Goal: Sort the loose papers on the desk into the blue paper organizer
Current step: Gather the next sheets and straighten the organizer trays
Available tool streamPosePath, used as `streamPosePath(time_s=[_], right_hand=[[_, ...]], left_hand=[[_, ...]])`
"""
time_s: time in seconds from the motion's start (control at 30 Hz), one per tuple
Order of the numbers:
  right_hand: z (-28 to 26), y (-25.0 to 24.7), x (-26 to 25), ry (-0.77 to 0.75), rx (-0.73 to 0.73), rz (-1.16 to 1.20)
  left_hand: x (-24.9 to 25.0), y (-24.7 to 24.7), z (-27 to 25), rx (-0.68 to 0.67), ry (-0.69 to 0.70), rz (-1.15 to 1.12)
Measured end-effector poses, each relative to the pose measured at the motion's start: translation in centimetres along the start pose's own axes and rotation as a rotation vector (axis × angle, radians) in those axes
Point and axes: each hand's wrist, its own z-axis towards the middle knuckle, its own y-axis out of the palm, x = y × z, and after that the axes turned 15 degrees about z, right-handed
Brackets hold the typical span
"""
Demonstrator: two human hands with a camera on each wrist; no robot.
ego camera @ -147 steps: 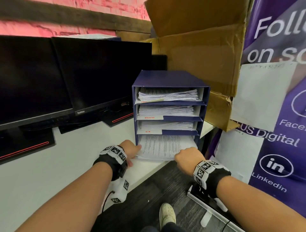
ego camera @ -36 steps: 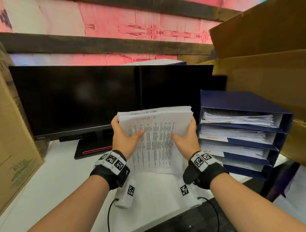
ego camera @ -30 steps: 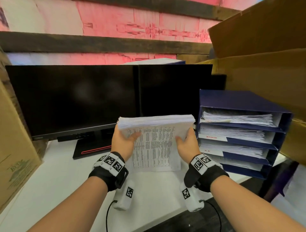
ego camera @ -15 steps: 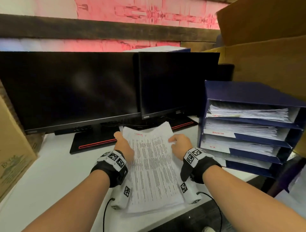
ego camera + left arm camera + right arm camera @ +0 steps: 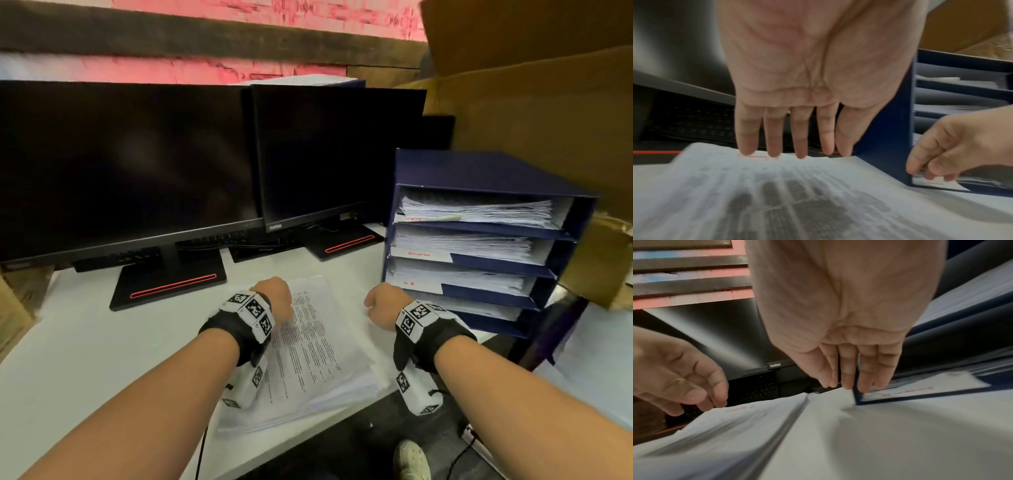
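Head view: thick white printed paper stack (image 5: 308,346) flat on white desk (image 5: 85,349), at 9 o'clock of dark blue four-tier cardboard organizer (image 5: 479,240).

Left wrist view: left hand (image 5: 797,91) fingers straight, tips touching stack's far edge.

Right wrist view: right hand (image 5: 849,337) loose, empty, fingertips near organizer's bottom tier.

Judgement: stack heavy, floppy, sheets slide; grip both long edges.

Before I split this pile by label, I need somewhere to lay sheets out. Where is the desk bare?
The widest bare desk lies left of the paper stack, in front of the left monitor base. A narrower strip runs between the stack and the blue organizer, where the right hand hovers. Behind the stack, the monitor bases crowd the space.
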Motion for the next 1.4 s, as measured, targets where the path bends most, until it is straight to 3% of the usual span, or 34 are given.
streamPosePath(time_s=[0.13,0.3,0.4,0.57,1.1,1.4], right_hand=[[-1.8,-2.0,3.9,0.033,0.028,-0.102],[-3.5,-3.5,8.8,0.1,0.01,-0.362],[-3.9,-3.7,11.3,0.146,0.037,-0.457],[-3.9,-4.5,13.6,0.157,0.05,-0.475],[-1.9,-3.9,13.6,0.157,-0.054,-0.526],[-3.9,-4.5,14.2,0.117,-0.042,-0.448]], left_hand=[[5.4,0.9,0.4,-0.06,0.209,0.058],[9.6,2.8,1.9,-0.107,0.317,0.189],[10.4,3.7,2.8,-0.02,0.327,0.317],[11.0,3.8,4.3,-0.052,0.324,0.418],[11.0,4.8,5.7,-0.084,0.327,0.41],[11.3,4.7,5.3,-0.069,0.323,0.433]])
